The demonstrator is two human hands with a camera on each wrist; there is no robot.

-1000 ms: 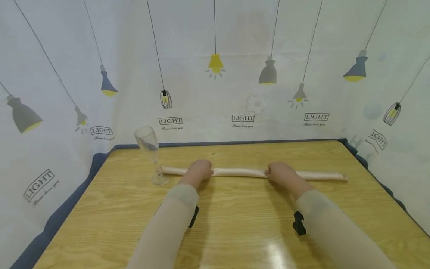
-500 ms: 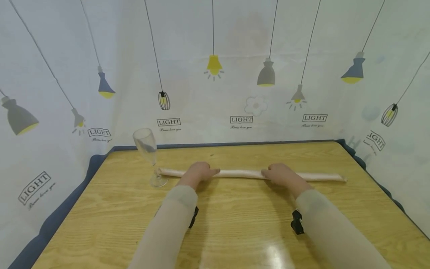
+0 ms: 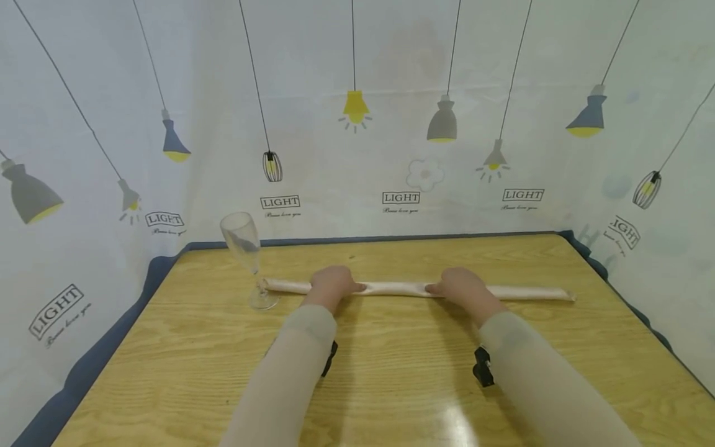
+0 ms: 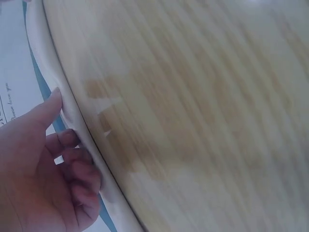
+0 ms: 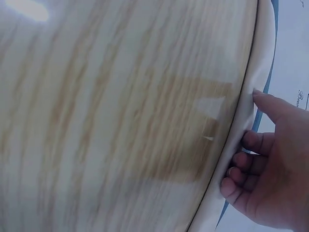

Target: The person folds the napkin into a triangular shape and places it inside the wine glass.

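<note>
Across the far half of the wood-grain table [image 3: 396, 379], we note a pale rolled cloth [image 3: 396, 288] lying left to right as one long, narrow tube, its left end beside a clear stemmed glass [image 3: 243, 239]; we cannot tell whether the two touch. The left hand [image 3: 333, 284] holds the rolled cloth left of its middle and the right hand [image 3: 462, 287] holds it right of its middle, a bare stretch between them. On each hand the fingers are bent and gathered close, tips against the cloth, while the thumb presses in and dents it; whether the fingers wrap fully beneath, we cannot tell. From the sheen and dents we judge the cloth light, soft and rather slippery, limp enough to sag or loosen if lifted at one point. We would take hold at two spread places, as here, with gentle thumb pressure to hold the layers together. The glass looks the fragile item; a sideways tug at the left end could, we judge, tip it.
</note>
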